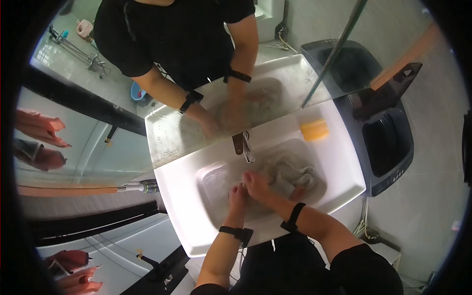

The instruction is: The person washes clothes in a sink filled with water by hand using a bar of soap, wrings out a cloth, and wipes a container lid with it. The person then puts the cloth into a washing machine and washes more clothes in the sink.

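Both of my hands are over the white sink (339,172), close together just below the faucet (248,150). My left hand (237,196) has its fingers curled in. Against it is my right hand (254,184), fingers bent and pressed together. Whatever lies between them is too small to make out. A wet, light-coloured cloth (290,174) lies bunched in the water in the right half of the basin, beside my right hand. On the sink's back right corner rests a yellow bar or sponge (314,130).
Behind the sink a mirror (196,142) reflects my body and arms. A dark grey bin-like container (381,147) stands to the right. Reddish cloths (42,128) hang at the left, and a brush head (148,186) is left of the sink.
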A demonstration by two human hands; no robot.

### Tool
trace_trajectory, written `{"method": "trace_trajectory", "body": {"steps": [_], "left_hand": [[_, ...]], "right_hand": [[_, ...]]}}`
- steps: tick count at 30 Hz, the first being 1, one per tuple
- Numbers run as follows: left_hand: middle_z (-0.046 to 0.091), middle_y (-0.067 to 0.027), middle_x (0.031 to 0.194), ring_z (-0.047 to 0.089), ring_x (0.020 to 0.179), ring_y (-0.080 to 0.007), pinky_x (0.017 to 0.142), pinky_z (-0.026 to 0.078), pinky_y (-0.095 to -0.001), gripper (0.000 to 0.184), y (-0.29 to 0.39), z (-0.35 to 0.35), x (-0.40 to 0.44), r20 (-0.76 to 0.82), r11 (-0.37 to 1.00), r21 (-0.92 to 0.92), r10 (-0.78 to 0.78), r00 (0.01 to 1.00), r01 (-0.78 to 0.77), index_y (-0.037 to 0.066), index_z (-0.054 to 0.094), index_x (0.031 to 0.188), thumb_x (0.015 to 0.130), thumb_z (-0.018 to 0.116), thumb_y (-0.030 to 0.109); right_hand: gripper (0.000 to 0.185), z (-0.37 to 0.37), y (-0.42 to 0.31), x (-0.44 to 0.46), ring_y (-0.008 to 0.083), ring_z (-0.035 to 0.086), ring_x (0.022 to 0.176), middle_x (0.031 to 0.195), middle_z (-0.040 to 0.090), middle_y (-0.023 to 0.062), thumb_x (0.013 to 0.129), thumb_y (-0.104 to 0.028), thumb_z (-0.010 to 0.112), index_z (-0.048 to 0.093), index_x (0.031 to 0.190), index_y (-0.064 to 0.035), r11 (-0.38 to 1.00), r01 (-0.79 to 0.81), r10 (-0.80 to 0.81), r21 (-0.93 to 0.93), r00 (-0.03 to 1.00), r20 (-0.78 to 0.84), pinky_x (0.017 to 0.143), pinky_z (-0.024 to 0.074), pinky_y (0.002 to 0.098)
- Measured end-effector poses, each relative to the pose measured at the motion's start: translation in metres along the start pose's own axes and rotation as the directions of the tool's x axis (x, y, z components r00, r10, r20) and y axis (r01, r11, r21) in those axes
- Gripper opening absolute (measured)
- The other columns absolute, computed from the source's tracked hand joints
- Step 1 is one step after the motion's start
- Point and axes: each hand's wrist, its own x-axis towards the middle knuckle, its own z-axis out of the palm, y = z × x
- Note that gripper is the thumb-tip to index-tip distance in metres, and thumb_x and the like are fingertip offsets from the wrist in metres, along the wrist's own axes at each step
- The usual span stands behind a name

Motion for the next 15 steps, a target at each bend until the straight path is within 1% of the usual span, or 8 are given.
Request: {"method": "trace_trajectory", "body": {"steps": [1,2,4,5,7,10,12,15], "left_hand": [[0.061,-0.0134,0.102,0.058,0.095,-0.0228,0.081,0.047,-0.0328,0.038,-0.003,0.001,0.004,0.018,0.974,-0.214,-0.074,0.997,0.076,-0.001,0.055,0.11,0.094,0.047,0.033],[0.061,-0.0119,0.102,0.058,0.094,-0.0225,0.08,0.047,-0.0333,0.04,-0.003,-0.002,0.008,0.031,1.0,0.007,-0.012,0.999,0.012,0.0,0.054,0.112,0.095,0.045,0.035],[0.06,-0.0106,0.103,0.058,0.094,-0.0227,0.08,0.047,-0.0338,0.04,0.017,0.008,0.005,0.075,0.974,0.226,0.007,0.997,-0.024,0.003,0.053,0.115,0.095,0.044,0.037],[0.06,-0.0099,0.104,0.058,0.095,-0.0228,0.081,0.047,-0.034,0.041,0.038,0.018,-0.004,0.079,0.994,0.024,-0.111,0.991,0.11,0.004,0.052,0.116,0.095,0.043,0.038],[0.06,-0.0085,0.105,0.058,0.095,-0.023,0.081,0.047,-0.0345,0.042,0.088,0.043,-0.032,0.093,0.865,-0.36,-0.339,0.936,0.349,0.006,0.051,0.118,0.096,0.042,0.04],[0.06,-0.0065,0.107,0.057,0.097,-0.0232,0.081,0.048,-0.0352,0.043,0.114,0.054,-0.052,0.146,0.808,-0.471,-0.325,0.934,0.355,0.009,0.05,0.122,0.097,0.04,0.043],[0.057,-0.0064,0.113,0.055,0.103,-0.0234,0.085,0.047,-0.0353,0.046,0.087,0.039,-0.038,0.256,0.849,-0.421,-0.225,0.94,0.318,0.011,0.048,0.124,0.096,0.041,0.046],[0.053,-0.0063,0.122,0.052,0.112,-0.0235,0.091,0.046,-0.0354,0.05,0.021,0.012,0.003,0.428,0.896,-0.373,-0.063,0.901,0.24,0.014,0.046,0.129,0.094,0.042,0.05]], "right_hand": [[0.025,0.0,-0.021,-0.008,0.0389,0.061,0.076,0.078,0.063,0.0185,0.088,-0.027,0.054,0.063,0.083,-0.0042,0.995,0.07,-0.069,0.065,0.997,-0.021,0.07,0.0479,0.0475],[0.026,0.005,-0.034,-0.017,0.0395,0.06,0.076,0.077,0.062,0.0195,0.09,-0.028,0.051,0.06,0.084,-0.0041,0.991,0.131,-0.129,0.014,0.99,-0.061,0.069,0.047,0.0485],[0.029,0.012,-0.045,-0.03,0.0407,0.059,0.075,0.076,0.06,0.0215,0.092,-0.029,0.044,0.056,0.084,-0.0039,0.962,0.253,-0.264,-0.1,0.957,-0.124,0.068,0.0452,0.0505],[0.03,0.012,-0.04,-0.025,0.0407,0.059,0.076,0.076,0.061,0.0213,0.092,-0.03,0.044,0.056,0.085,-0.0038,0.962,0.204,-0.231,-0.182,0.962,-0.144,0.069,0.0454,0.0505],[0.031,0.017,-0.021,-0.007,0.0407,0.06,0.078,0.078,0.061,0.021,0.092,-0.032,0.045,0.055,0.086,-0.0035,0.939,0.096,-0.166,-0.329,0.968,-0.189,0.069,0.0458,0.0503],[0.028,0.007,-0.013,0.018,0.039,0.061,0.076,0.082,0.063,0.0195,0.089,-0.032,0.051,0.064,0.083,-0.0079,0.987,-0.145,0.142,-0.068,0.989,-0.048,0.066,0.0475,0.0495],[0.029,0.01,-0.043,-0.015,0.0388,0.061,0.077,0.081,0.064,0.0157,0.089,-0.032,0.049,0.06,0.087,-0.0058,0.992,0.088,-0.101,-0.086,0.981,-0.164,0.064,0.0468,0.0503],[0.029,0.015,-0.026,-0.005,0.0383,0.061,0.078,0.078,0.063,0.0191,0.09,-0.033,0.048,0.062,0.088,-0.0072,0.923,0.133,-0.209,-0.361,0.961,-0.18,0.063,0.0463,0.051]]}}
